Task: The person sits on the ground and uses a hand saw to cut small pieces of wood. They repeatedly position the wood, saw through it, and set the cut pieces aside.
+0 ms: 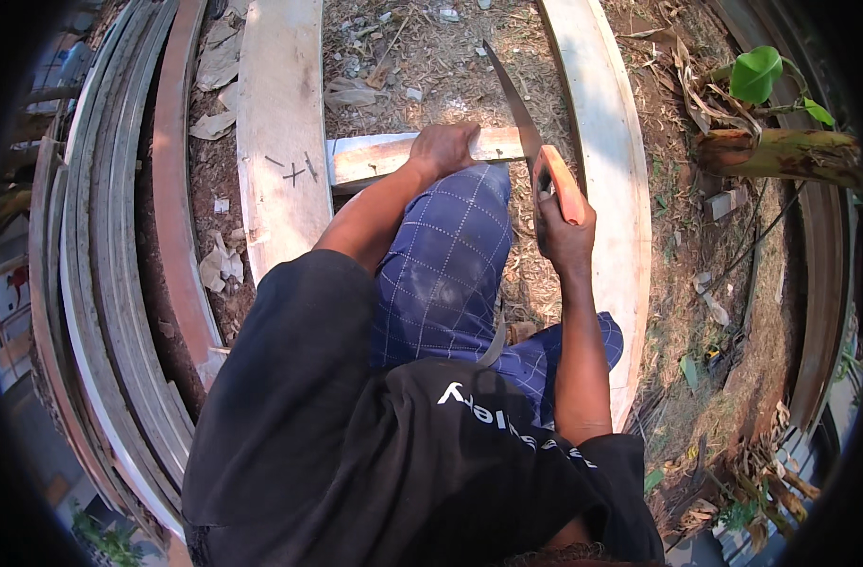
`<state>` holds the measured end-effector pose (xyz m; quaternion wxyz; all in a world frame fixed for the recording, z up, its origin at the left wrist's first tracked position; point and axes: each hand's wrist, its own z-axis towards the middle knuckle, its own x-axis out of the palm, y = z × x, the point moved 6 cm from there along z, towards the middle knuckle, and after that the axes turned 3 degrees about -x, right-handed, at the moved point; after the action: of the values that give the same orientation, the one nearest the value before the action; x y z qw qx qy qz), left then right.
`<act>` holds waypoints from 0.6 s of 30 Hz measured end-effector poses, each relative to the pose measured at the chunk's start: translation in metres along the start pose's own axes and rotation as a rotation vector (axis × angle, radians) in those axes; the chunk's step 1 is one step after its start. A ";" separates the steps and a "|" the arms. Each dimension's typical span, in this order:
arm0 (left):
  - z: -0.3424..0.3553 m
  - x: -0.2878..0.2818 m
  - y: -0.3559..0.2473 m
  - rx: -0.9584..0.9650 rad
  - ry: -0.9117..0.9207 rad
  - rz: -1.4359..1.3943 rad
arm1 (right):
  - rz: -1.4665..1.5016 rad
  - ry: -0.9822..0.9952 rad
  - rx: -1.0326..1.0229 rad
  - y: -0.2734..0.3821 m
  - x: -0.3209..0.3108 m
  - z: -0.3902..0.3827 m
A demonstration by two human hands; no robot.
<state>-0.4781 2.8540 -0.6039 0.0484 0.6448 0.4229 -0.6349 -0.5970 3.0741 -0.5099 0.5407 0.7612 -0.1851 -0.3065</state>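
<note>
My right hand (565, 227) grips the orange-and-black handle of a handsaw (512, 94), its blade angled up and away across the right end of a short pale board (365, 156). My left hand (444, 149) is closed over the top of that board, left of the blade. The board spans crosswise between a wide left plank (275, 85) and a right plank (601, 113). My knee in blue checked trousers (455, 217) is up against the short board beside my left hand. Several loose nails (297, 173) lie on the left plank.
Stacked long boards (110, 255) and a reddish plank (178, 198) run along the left. Dry grass, soil and scraps (412, 66) show between the planks. At the right are a cut banana stem (771, 153), green leaves (754, 74), dry leaves and a dark cable.
</note>
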 end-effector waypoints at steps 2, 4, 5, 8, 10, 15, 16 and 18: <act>0.004 0.006 -0.002 0.013 0.008 -0.003 | -0.051 0.004 0.030 -0.003 0.005 0.003; -0.005 0.003 0.012 -0.028 0.017 -0.008 | -0.129 0.042 -0.010 -0.006 -0.002 -0.052; -0.010 0.003 0.019 -0.046 0.015 -0.007 | -0.118 0.025 -0.083 0.013 -0.015 -0.095; -0.008 0.002 0.015 -0.044 0.025 -0.008 | -0.180 0.066 -0.038 0.027 -0.063 -0.196; -0.006 -0.001 0.010 -0.051 0.039 -0.017 | -0.172 0.076 -0.011 0.035 -0.068 -0.212; -0.005 0.000 0.006 -0.007 0.020 -0.010 | -0.013 -0.001 -0.055 -0.008 0.006 -0.017; 0.005 0.003 -0.005 0.024 0.037 -0.009 | 0.042 -0.013 -0.044 -0.005 0.011 0.019; 0.002 0.005 0.002 0.011 0.012 -0.025 | -0.024 0.013 0.026 -0.003 0.020 0.033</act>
<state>-0.4790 2.8537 -0.6098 0.0344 0.6436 0.4277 -0.6338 -0.6041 3.0399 -0.5255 0.5282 0.7723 -0.1765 -0.3054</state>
